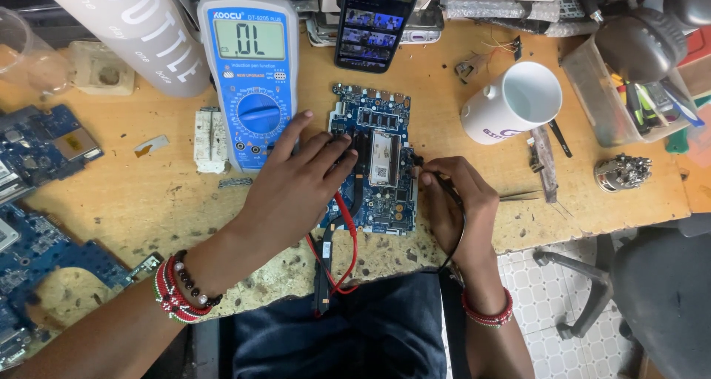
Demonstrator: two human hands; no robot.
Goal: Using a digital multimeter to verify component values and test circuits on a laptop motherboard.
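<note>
A blue laptop circuit board (385, 127) lies flat on the worn wooden bench in front of me. My left hand (296, 186) rests over the board's left side, fingers pressing a red test probe down on it; its red lead (348, 238) loops toward my lap. My right hand (452, 201) pinches a black test probe (428, 168), its tip touching the board's right edge. A blue digital multimeter (252, 68) stands just left of the board, with its screen lit.
A white mug (515, 101) lies on its side to the right. A phone (374, 20) leans behind the board. A white bottle (141, 31), more circuit boards (41, 145) at left, tweezers (544, 160), a parts bin (629, 97) and a chair (652, 283) surround the bench.
</note>
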